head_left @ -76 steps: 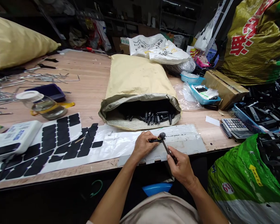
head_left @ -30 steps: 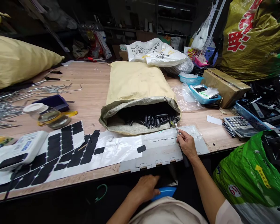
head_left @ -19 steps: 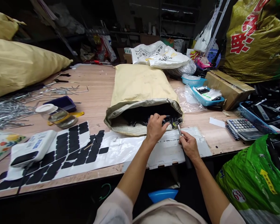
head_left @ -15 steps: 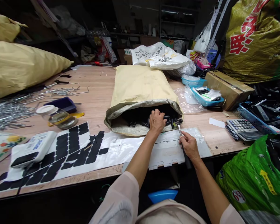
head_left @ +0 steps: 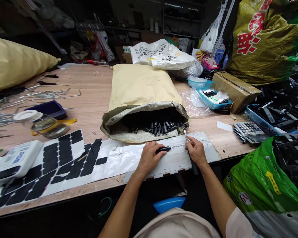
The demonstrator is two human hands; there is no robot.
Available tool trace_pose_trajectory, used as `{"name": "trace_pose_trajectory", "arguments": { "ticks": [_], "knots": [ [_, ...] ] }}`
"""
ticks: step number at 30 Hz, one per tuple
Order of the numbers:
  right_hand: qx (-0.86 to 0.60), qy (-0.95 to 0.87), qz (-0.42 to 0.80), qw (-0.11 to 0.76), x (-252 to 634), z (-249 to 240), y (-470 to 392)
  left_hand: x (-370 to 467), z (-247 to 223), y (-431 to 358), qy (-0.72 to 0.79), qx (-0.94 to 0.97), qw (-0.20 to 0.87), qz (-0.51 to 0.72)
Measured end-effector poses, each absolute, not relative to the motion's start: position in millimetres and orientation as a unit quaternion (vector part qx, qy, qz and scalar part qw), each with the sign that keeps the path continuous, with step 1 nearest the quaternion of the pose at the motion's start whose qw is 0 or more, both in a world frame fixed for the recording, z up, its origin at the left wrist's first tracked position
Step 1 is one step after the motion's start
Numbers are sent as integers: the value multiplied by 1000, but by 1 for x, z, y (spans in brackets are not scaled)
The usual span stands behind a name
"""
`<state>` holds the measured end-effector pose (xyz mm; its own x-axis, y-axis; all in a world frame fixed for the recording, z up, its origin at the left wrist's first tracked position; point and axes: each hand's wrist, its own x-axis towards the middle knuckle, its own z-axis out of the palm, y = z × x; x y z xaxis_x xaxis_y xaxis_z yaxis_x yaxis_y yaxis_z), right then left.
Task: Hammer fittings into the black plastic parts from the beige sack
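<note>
My left hand (head_left: 149,156) is closed on a short black tube-like part (head_left: 164,149), just above a flat white board (head_left: 175,160). In my right hand (head_left: 196,152) is a hammer (head_left: 185,133) with a metal shaft and a dark grip. Its head lies by the right corner of the mouth of a cream woven sack (head_left: 141,86). Several similar black parts (head_left: 161,128) lie inside the sack's opening, which faces me.
Sheets with black pads (head_left: 64,150), a white device (head_left: 20,162) and a lidded jar (head_left: 49,125) are on the left. Metal rods lie farther back. To the right are a calculator (head_left: 250,130), blue baskets (head_left: 215,105), a cardboard box (head_left: 234,91) and a green bag (head_left: 253,175).
My left hand has come out of the sack's mouth toward me, with a black tube-like part in it. My right hand keeps the hammer near the sack's corner. The view has shifted slightly right.
</note>
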<state>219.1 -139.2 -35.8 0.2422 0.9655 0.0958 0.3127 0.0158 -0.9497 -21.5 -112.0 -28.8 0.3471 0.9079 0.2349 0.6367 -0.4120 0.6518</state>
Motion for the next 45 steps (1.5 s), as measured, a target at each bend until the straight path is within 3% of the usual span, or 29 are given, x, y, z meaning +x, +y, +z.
{"name": "trace_pose_trajectory", "arguments": {
  "ticks": [8,14,23,36,45],
  "knots": [
    [-578,-573,250,525,203,-30,-168,-21,-33,-112,506,762,254,314],
    [-542,-682,241,428,174,-21,-208,-21,-30,-114,513,756,263,310],
    [-538,-736,123,391,165,-23,-212,-20,-31,-113,509,761,259,306],
    [-578,-699,154,392,176,-27,-211,-20,-36,-111,508,757,258,322],
    [-643,-548,243,476,207,-34,-161,-20,-40,-112,512,760,249,314]
  ]
}}
